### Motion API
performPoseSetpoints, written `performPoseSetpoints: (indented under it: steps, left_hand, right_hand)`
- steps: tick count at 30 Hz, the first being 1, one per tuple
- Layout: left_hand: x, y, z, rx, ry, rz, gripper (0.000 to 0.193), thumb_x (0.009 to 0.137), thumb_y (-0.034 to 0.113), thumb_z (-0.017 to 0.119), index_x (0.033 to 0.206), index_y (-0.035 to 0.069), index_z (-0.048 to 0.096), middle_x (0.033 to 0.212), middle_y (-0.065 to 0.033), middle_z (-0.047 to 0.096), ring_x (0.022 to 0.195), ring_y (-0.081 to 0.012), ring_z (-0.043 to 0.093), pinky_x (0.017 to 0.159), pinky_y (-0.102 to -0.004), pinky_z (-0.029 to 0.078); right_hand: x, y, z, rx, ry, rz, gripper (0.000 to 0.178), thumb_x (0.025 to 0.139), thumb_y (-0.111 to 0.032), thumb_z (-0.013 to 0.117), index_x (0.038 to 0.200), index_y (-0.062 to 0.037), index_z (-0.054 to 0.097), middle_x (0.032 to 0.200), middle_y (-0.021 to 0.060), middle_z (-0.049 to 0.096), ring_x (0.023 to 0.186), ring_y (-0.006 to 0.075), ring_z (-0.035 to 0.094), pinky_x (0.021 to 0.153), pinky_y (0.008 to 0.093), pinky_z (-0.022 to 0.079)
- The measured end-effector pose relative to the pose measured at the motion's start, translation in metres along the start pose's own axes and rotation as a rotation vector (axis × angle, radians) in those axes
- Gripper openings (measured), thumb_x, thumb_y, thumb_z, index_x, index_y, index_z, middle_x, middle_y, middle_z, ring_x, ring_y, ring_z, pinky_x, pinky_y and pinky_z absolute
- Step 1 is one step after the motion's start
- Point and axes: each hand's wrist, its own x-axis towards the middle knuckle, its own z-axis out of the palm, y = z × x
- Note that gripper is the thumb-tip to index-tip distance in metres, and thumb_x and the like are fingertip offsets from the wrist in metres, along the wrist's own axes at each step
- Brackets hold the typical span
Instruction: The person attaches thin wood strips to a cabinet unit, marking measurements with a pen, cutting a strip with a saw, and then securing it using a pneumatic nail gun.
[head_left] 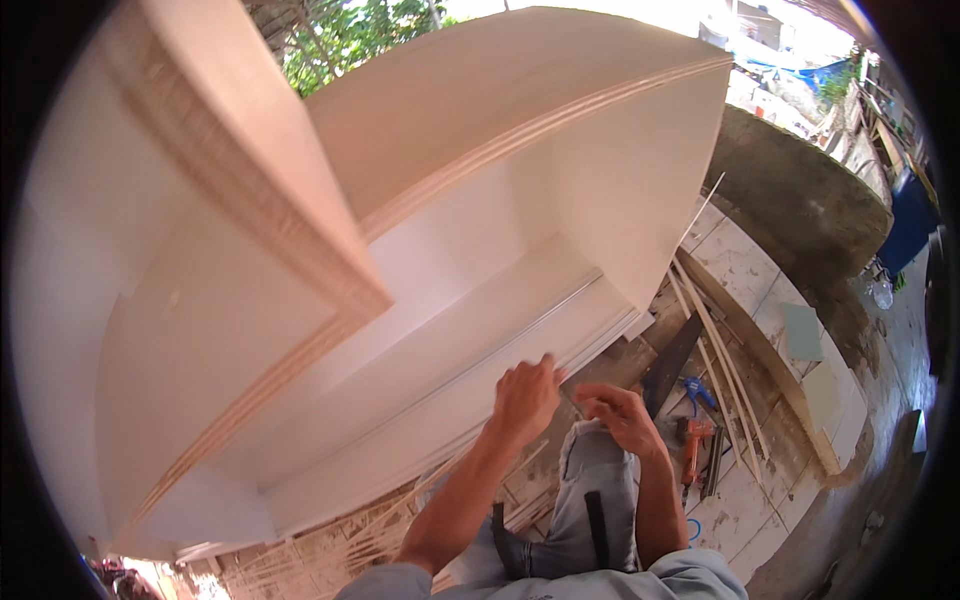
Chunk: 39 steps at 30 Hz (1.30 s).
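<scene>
Pale cabinet (pixel 640 180), open-fronted; left hand (pixel 528 400) curled near its lower edge, right hand (pixel 617 415) bent just beside, either grip impossible to tell; orange tool (pixel 692 450), right.

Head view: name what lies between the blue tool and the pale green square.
In the head view, thin wooden strips, then a raised tan edge, lie between the blue tool and the green square.

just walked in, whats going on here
A person is at a large pale wooden cabinet. The left hand is curled near its lower front edge; the right hand is beside it, by the person's knee. Whether either holds something small, I can't tell. An orange tool and thin wooden strips lie to the right.
</scene>
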Motion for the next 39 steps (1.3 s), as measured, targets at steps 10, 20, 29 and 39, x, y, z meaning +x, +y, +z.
performPoseSetpoints:
  steps: [10,20,29,39]
  left_hand:
    - [-0.002,0.043,-0.021,0.083,0.1,0.093,0.043,0.095,0.025,0.055,0.129,-0.001,0.053,0.093,-0.0234,0.068,0.085,-0.0385,0.069,0.07,-0.0457,0.055]
    - [-0.165,-0.045,-0.013,-0.522,0.569,0.441,0.029,0.082,0.0,0.07,0.11,0.001,0.066,0.099,-0.012,0.067,0.077,-0.0269,0.064,0.066,-0.0313,0.051]
    - [-0.298,-0.249,-0.031,-1.844,1.353,-0.138,0.069,0.096,0.058,0.038,0.143,0.007,0.036,0.143,-0.0191,0.043,0.135,-0.0327,0.038,0.108,-0.0483,0.032]
    - [-0.339,-0.349,-0.157,-1.656,1.358,0.674,0.035,0.095,0.016,0.059,0.119,-0.009,0.056,0.123,-0.0215,0.057,0.113,-0.0332,0.053,0.101,-0.0448,0.044]
  right_hand:
    - [0.009,-0.019,0.118,0.684,-0.198,-0.131,0.039,0.095,-0.024,0.064,0.122,0.0019,0.054,0.106,0.0127,0.064,0.09,0.0189,0.063,0.078,0.0329,0.052]
    - [0.059,-0.064,0.071,0.709,0.14,-0.353,0.022,0.101,-0.019,0.053,0.102,0.0014,0.06,0.092,0.012,0.065,0.07,0.0134,0.059,0.065,0.0248,0.048]
    - [0.111,-0.097,-0.002,0.863,0.267,-0.553,0.019,0.101,-0.016,0.053,0.101,0.0017,0.06,0.092,0.0113,0.063,0.068,0.0096,0.056,0.062,0.0209,0.045]
    - [0.149,-0.129,-0.047,0.901,0.252,-0.7,0.022,0.101,-0.013,0.05,0.111,0.0051,0.057,0.095,0.0114,0.061,0.071,0.0086,0.058,0.065,0.0186,0.052]
